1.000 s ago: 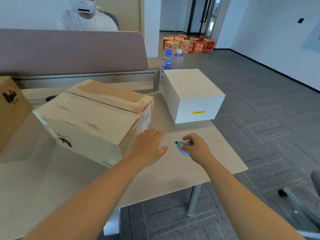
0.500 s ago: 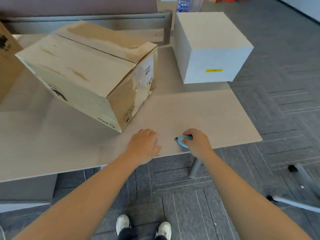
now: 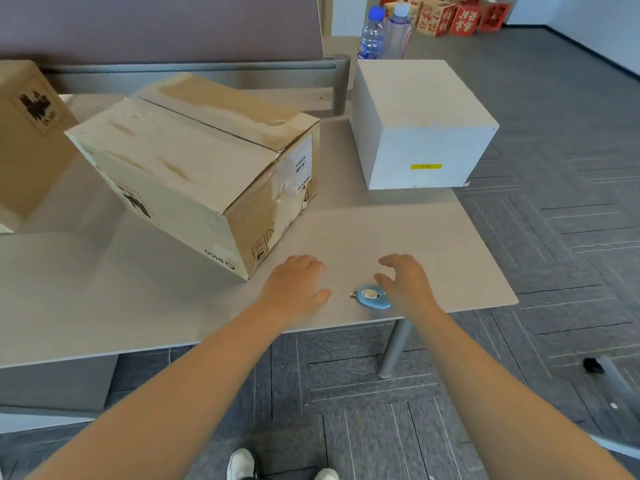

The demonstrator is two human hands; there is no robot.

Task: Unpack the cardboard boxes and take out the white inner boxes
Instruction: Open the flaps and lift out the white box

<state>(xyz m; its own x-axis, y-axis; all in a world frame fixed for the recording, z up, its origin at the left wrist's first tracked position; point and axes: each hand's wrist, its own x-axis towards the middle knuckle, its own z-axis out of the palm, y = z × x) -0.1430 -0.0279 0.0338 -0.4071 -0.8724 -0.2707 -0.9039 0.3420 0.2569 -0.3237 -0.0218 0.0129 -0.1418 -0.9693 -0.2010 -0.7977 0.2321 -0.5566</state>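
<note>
Head view, cardboard box [image 3: 194, 161] beyond left hand [image 3: 294, 289], both grips empty

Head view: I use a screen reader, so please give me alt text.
Both hands, left and right, hover open over a desk beside a small blue cutter. A closed cardboard box sits ahead-left, a white box ahead-right.

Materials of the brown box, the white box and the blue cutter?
Brown box: corrugated cardboard, matte, with scuffed top and torn tape patches. White box: looks like matte white paperboard, with sharp edges. Blue cutter: probably smooth plastic, with a small metal tip.
</note>
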